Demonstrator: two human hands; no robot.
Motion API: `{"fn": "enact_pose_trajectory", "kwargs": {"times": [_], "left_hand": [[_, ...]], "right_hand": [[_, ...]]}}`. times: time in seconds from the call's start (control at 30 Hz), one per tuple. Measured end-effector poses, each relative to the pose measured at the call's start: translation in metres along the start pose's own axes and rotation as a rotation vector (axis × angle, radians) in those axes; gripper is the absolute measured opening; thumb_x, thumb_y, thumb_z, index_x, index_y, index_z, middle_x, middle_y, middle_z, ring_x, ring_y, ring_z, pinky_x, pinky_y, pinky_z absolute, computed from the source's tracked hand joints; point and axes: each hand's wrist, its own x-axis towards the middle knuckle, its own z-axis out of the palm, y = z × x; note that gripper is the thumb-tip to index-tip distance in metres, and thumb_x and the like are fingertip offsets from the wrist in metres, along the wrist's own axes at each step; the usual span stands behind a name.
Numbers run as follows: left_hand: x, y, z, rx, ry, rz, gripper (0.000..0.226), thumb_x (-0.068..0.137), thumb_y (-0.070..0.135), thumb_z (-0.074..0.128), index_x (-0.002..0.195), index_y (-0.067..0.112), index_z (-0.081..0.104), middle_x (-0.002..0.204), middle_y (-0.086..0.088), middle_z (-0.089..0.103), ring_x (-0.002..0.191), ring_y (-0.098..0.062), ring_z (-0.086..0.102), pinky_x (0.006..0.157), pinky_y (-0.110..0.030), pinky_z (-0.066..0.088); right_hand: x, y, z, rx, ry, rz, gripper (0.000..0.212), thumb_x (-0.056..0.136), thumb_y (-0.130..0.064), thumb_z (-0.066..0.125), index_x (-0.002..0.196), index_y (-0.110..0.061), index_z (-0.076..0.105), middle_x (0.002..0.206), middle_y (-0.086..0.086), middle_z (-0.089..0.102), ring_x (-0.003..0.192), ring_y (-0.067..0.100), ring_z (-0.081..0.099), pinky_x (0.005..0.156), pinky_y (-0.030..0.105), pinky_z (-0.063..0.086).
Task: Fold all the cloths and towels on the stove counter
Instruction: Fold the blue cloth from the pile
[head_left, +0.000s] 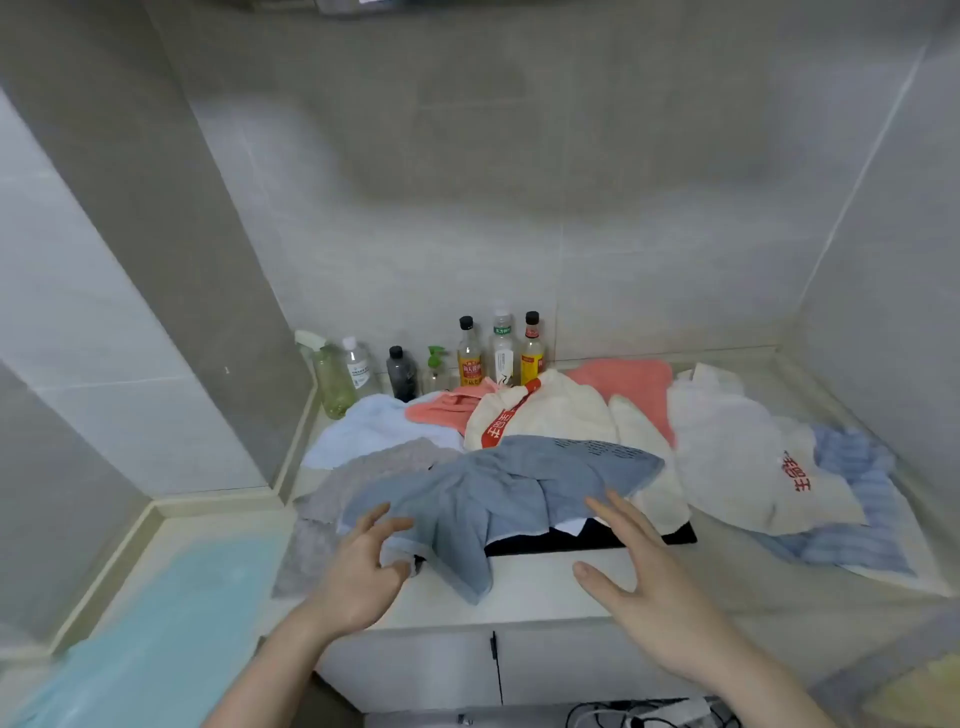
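Your left hand (363, 566) is reaching over the near left edge of the blue-grey towel (498, 488), its fingers (384, 525) loosely curved and spread wide, touching the cloth's surface; you are not gripping anything with it. Your right hand (639, 571) is hovering just beside the towel's right side, fingers straight and wide apart, thumb extended toward the left, holding nothing.

The blue-grey towel is lying crumpled at the front of the worktop (540, 587), partly covering the black stove top (571, 540), with one corner hanging toward the front edge. To its left, a grey cloth (358, 473) is lying partly under it. Behind that, a light blue towel (363, 426) and a coral cloth (441, 410) are lying unfolded. A cream towel (566, 410) bearing a red printed strip is sitting behind the blue-grey towel, and a second coral towel (628, 379) is lying against the back wall. To the right, a white cloth (737, 457) with red lettering is resting on a blue striped towel (852, 514).

A row of bottles (467, 353) is standing along the rear left of the worktop.
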Motion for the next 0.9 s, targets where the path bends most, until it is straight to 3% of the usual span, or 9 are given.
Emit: {"fn": "enact_pose_trajectory", "kwargs": {"times": [0.2,0.37,0.47,0.6,0.73,0.83,0.9], "left_hand": [[0.06,-0.013,0.03,0.015,-0.107,-0.19,0.056,0.087,0.018,0.054,0.142,0.025,0.054,0.165,0.001,0.023,0.149,-0.021,0.031,0.116,-0.038,0.037],[0.086,-0.051,0.05,0.131,-0.139,-0.249,0.049,0.094,0.01,0.047,0.14,0.024,0.055,0.166,-0.005,0.022,0.156,-0.017,0.012,0.122,-0.028,0.021],[0.099,-0.074,0.059,0.218,-0.17,-0.263,0.051,0.091,0.017,0.046,0.138,0.032,0.058,0.166,0.0,0.025,0.157,-0.015,0.003,0.124,-0.031,0.017],[0.114,-0.099,0.064,0.268,-0.227,-0.305,0.036,0.094,0.031,0.048,0.116,0.055,0.065,0.167,0.01,0.014,0.156,-0.022,0.009,0.123,-0.036,0.021],[0.12,-0.107,0.057,0.284,-0.242,-0.299,0.047,0.1,0.039,0.052,0.146,0.034,0.048,0.171,0.006,0.002,0.152,-0.027,0.013,0.123,-0.042,0.022],[0.127,-0.109,0.049,0.354,-0.176,-0.234,0.064,0.096,0.039,0.054,0.156,0.029,0.034,0.168,0.011,0.016,0.154,-0.022,0.016,0.123,-0.041,0.021],[0.131,-0.112,0.042,0.413,-0.142,-0.138,0.064,0.094,0.038,0.055,0.155,0.033,0.036,0.164,0.016,0.026,0.154,-0.018,0.018,0.123,-0.038,0.019]], "right_hand": [[0.064,0.028,-0.005,0.02,-0.133,0.045,0.065,0.095,-0.056,0.059,0.151,-0.054,0.025,0.162,-0.033,0.008,0.141,-0.015,0.011,0.119,0.022,0.018],[0.101,0.038,0.012,0.034,-0.211,0.036,0.065,0.096,-0.051,0.06,0.152,-0.049,0.029,0.162,-0.028,0.012,0.14,-0.013,0.018,0.113,0.018,0.019],[0.114,0.04,0.023,0.03,-0.222,0.034,0.065,0.095,-0.05,0.061,0.152,-0.047,0.03,0.163,-0.025,0.013,0.142,-0.011,0.016,0.116,0.018,0.017],[0.118,0.039,0.033,0.023,-0.237,0.055,0.066,0.095,-0.05,0.062,0.152,-0.048,0.029,0.158,-0.031,0.012,0.142,-0.011,0.017,0.115,0.018,0.019],[0.121,0.037,0.025,-0.014,-0.18,0.097,0.059,0.094,-0.051,0.063,0.143,-0.054,0.032,0.151,-0.031,0.015,0.137,-0.01,0.023,0.115,0.021,0.025],[0.123,0.035,0.023,0.047,-0.125,0.126,0.047,0.092,-0.05,0.065,0.128,-0.061,0.037,0.145,-0.038,0.025,0.133,0.0,0.043,0.11,0.027,0.041],[0.122,0.033,0.031,0.081,-0.106,0.149,0.044,0.091,-0.048,0.067,0.121,-0.064,0.04,0.14,-0.041,0.028,0.126,0.002,0.051,0.104,0.027,0.046]]}}
